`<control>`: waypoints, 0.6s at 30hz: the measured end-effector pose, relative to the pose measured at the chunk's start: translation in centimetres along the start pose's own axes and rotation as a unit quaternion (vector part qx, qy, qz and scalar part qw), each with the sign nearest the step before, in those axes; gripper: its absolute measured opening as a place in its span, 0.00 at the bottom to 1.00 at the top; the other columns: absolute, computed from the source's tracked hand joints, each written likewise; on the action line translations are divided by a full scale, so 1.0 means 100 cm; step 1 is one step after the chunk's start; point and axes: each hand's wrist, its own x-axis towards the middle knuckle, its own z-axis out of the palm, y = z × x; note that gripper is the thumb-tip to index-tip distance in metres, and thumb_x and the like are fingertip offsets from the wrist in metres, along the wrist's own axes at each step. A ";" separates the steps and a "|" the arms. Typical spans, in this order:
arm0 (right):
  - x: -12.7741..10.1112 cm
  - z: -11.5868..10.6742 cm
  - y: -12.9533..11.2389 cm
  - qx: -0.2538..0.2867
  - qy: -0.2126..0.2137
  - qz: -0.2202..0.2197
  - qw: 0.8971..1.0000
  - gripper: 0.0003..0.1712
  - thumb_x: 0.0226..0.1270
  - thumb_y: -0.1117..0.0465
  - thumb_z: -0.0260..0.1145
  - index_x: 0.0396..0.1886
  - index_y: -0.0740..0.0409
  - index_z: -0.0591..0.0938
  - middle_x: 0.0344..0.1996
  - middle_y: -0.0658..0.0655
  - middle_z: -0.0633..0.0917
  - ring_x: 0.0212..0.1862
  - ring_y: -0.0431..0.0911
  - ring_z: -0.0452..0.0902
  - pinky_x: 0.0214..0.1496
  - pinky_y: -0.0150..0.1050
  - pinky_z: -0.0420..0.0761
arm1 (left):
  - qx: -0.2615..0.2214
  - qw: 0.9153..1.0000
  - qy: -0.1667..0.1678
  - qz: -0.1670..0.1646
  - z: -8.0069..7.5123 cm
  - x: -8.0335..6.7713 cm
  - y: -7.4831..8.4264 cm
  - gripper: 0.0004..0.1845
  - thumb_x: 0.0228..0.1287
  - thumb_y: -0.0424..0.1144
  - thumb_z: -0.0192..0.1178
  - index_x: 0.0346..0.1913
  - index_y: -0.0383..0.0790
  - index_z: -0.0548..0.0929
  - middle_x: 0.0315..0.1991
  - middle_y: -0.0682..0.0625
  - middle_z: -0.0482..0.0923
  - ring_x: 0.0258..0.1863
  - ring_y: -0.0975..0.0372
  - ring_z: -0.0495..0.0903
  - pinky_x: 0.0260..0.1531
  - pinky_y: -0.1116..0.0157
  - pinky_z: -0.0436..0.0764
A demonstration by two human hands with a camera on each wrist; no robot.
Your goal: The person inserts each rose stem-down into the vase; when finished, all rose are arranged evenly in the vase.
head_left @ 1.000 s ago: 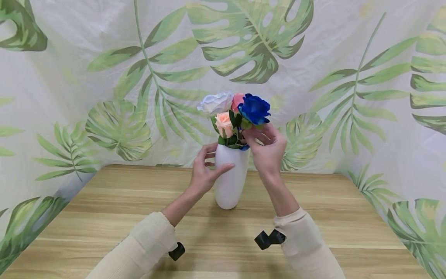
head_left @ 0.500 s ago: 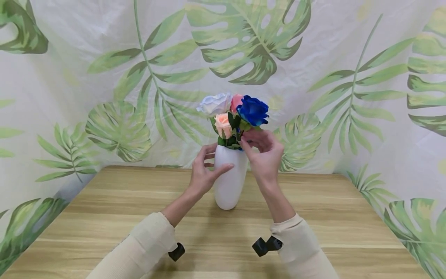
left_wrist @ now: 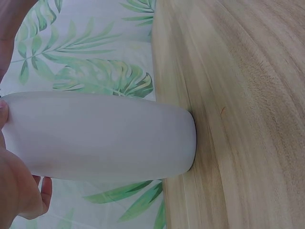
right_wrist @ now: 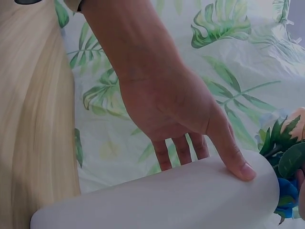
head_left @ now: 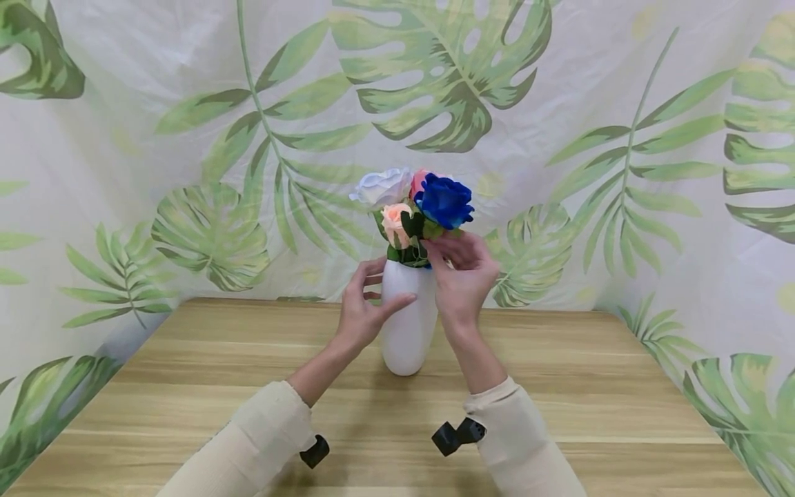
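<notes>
A tall white vase stands upright on the wooden table. My left hand grips its upper left side, with the thumb across the front, as the right wrist view also shows. From the vase's mouth rise a pale blue-white rose, a peach rose, a pink rose partly hidden behind, and a large blue rose. Just beneath the blue bloom, my right hand pinches its stem area; the stem itself is mostly hidden. Another bit of blue flower shows low at the rim in the right wrist view.
The vase rests on a wood-grain table. Behind and around it hangs a white cloth printed with green leaves. A small black device sits at the right cuff, another black device at the left.
My right hand has moved left and slightly down, carrying the blue rose closer to the peach one. The left hand and the vase have stayed in place.
</notes>
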 end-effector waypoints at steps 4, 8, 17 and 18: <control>0.001 0.001 0.003 -0.009 0.002 -0.003 1.000 0.13 0.53 0.80 0.77 0.38 0.78 0.83 0.32 0.68 0.90 0.33 0.38 0.89 0.44 0.37 0.88 | -0.001 1.000 0.001 0.005 0.001 0.000 0.001 0.38 0.54 0.35 0.78 0.69 0.41 0.75 0.63 0.44 0.78 0.58 0.47 0.78 0.49 0.49 0.79; -0.001 -0.001 0.009 -0.023 -0.001 0.008 1.000 0.09 0.55 0.79 0.76 0.35 0.78 0.85 0.31 0.70 0.89 0.31 0.36 0.87 0.40 0.32 0.86 | -0.003 1.000 0.004 0.005 0.001 0.001 0.001 0.37 0.54 0.35 0.78 0.68 0.40 0.76 0.62 0.43 0.79 0.58 0.46 0.78 0.49 0.47 0.79; -0.006 0.000 0.013 -0.036 0.011 0.034 0.999 0.04 0.59 0.75 0.76 0.34 0.73 0.89 0.32 0.68 0.90 0.29 0.35 0.83 0.35 0.27 0.80 | -0.001 1.000 0.002 -0.001 0.002 0.000 0.000 0.37 0.54 0.35 0.78 0.68 0.39 0.75 0.63 0.43 0.78 0.59 0.45 0.77 0.50 0.46 0.79; -0.007 0.000 0.013 -0.036 0.012 0.038 0.999 0.04 0.59 0.74 0.77 0.34 0.73 0.90 0.32 0.68 0.90 0.28 0.35 0.83 0.34 0.27 0.79 | 0.000 1.000 0.003 -0.001 0.002 0.000 0.000 0.37 0.54 0.35 0.78 0.68 0.39 0.76 0.63 0.43 0.78 0.59 0.46 0.77 0.50 0.47 0.79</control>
